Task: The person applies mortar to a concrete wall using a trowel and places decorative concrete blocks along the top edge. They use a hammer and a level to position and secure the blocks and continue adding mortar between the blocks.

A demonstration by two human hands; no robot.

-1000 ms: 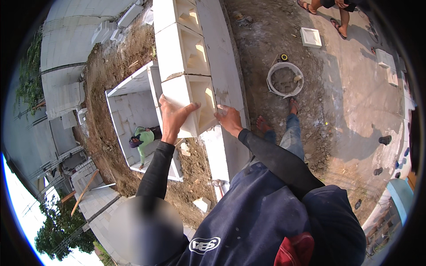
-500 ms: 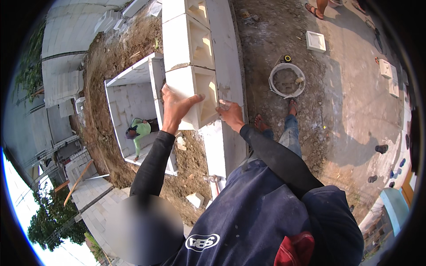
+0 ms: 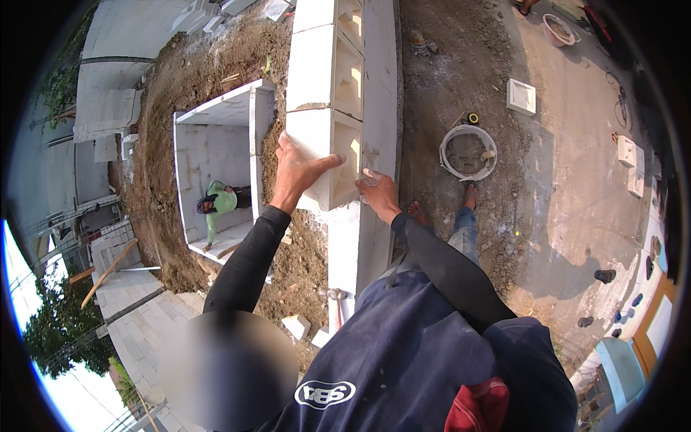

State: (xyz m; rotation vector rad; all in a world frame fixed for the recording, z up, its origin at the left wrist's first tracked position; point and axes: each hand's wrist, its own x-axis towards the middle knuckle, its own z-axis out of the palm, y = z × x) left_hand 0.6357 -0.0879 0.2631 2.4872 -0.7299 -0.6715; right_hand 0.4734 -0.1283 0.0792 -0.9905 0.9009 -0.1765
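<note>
A white ventilation block (image 3: 311,128) with a recessed patterned face stands at the near end of a row of like blocks (image 3: 312,68) on a pale wall (image 3: 381,86). My left hand (image 3: 296,171) grips it, fingers along its left side and thumb over the edge of the recess. My right hand (image 3: 379,194) has its curled fingers against the block's near right edge, with the fingertips pinching there. A narrow joint shows between this block and the one beyond it.
A hammer (image 3: 335,294) lies on the wall's near part. To the right are a mortar bucket (image 3: 468,177), a yellow-black tape roll (image 3: 473,118) and a loose block (image 3: 521,97). A co-worker in green (image 3: 224,200) is inside a walled pit (image 3: 255,137) at left.
The whole view has shifted slightly, so the wall appears further right. Both hands remain on the same block. The co-worker in the pit has changed posture a little.
</note>
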